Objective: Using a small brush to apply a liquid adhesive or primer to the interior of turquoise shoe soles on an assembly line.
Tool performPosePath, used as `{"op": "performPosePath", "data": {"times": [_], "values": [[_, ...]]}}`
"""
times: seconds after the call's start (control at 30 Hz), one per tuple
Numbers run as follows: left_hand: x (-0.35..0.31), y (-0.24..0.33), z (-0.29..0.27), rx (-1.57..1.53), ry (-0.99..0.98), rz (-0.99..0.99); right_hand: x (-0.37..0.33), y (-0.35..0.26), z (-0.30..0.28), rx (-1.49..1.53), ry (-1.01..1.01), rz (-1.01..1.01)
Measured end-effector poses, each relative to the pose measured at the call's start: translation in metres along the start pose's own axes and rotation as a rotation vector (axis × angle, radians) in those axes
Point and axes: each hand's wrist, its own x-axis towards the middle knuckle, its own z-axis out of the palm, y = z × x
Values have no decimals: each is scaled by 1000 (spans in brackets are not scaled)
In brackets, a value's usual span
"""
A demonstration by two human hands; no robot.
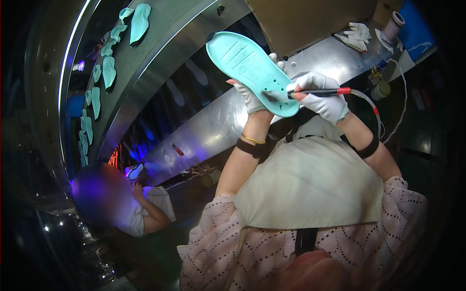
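A turquoise shoe sole (242,57) is held up at a tilt over the metal bench. My left hand (250,99), in a white glove with bare fingertips showing, grips it from beneath and along its edge. In my right hand (324,103), also gloved in white, is a glue brush (320,92) with a black and red handle, fed by a thin hose. Its dark bristles rest against the sole's near end, among small holes. Fingers of my left hand behind the sole are partly hidden.
Several turquoise soles and straps (108,72) lie on the green conveyor belt (141,56) at left. White gloves (357,36) and a spool (394,24) sit at the bench's far right. A red-handled tool (177,149) lies on the metal bench (194,116). At lower left, a co-worker (150,213) handles another sole under violet light.
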Motion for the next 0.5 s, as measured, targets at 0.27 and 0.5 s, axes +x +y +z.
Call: {"op": "performPosePath", "data": {"times": [0.27, 0.5], "values": [[13, 18, 1, -57, -205, -135, 6, -19, -9, 117, -114, 216], [22, 43, 11, 468, -259, -332, 24, -16, -21, -151, -439, 75]]}}
